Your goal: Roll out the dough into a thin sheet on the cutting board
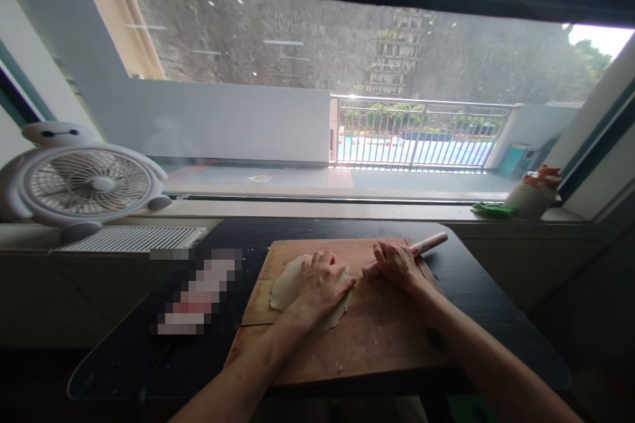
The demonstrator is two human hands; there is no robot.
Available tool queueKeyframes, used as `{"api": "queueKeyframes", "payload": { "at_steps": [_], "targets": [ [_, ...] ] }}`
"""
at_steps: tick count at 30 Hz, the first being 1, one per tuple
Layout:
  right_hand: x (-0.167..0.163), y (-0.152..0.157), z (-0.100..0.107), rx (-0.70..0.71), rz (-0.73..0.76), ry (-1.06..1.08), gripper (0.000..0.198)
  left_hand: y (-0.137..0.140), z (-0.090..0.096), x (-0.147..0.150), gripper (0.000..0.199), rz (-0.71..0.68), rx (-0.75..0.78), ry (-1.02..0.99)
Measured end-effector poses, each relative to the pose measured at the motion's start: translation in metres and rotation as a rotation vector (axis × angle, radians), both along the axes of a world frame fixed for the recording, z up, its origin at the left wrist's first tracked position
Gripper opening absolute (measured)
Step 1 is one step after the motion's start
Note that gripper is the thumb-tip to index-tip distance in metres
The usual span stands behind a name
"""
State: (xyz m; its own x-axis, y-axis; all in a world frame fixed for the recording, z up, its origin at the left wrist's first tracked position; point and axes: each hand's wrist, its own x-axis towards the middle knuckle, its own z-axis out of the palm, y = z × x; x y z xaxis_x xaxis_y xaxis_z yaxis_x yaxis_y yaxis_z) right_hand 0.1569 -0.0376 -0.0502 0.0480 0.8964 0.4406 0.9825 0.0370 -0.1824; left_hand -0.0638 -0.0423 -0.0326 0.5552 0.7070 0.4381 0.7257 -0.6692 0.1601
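Note:
A thin, flat sheet of dough (pixel 286 284) with a ragged edge lies on the left half of a wooden cutting board (pixel 381 337). My left hand (pixel 325 281) rests on the dough, palm down, its fingers spread over the right part of the sheet and hiding some of it. To the right, my right hand (pixel 395 263) is wrapped round a rolling pin (pixel 430 244). The pin slants across the board's upper right corner, its far end sticking out past the board. It is apart from the dough, near its right side.
The board sits on a dark table (pixel 496 317) with rounded corners. A blurred-out object (pixel 198 297) lies left of the board. On the sill are a white fan (pixel 94 182) at left, a pale pot (pixel 530 198) and a green item (pixel 492 210) at right. A window stands behind.

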Motion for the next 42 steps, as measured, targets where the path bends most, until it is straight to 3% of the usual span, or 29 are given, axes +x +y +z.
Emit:
{"api": "queueKeyframes", "payload": {
  "at_steps": [16, 23, 31, 39, 42],
  "targets": [
    [-0.007, 0.000, 0.001, -0.019, -0.049, -0.025, 0.026, -0.006, -0.002, 0.006, 0.022, -0.067, 0.015, -0.050],
    [-0.016, -0.003, 0.011, -0.076, -0.073, -0.098, 0.027, -0.007, -0.003, 0.012, 0.015, 0.014, -0.003, -0.093],
    [-0.011, 0.003, 0.001, 0.005, -0.057, -0.079, 0.029, -0.005, -0.005, 0.022, 0.013, 0.092, -0.010, -0.047],
    [-0.015, -0.002, 0.008, 0.005, -0.079, -0.071, 0.026, -0.007, 0.004, 0.026, 0.017, 0.120, -0.072, -0.038],
    [-0.014, 0.001, 0.004, 0.027, -0.080, -0.052, 0.026, -0.004, 0.010, 0.019, 0.021, 0.046, -0.124, -0.043]
  ]
}}
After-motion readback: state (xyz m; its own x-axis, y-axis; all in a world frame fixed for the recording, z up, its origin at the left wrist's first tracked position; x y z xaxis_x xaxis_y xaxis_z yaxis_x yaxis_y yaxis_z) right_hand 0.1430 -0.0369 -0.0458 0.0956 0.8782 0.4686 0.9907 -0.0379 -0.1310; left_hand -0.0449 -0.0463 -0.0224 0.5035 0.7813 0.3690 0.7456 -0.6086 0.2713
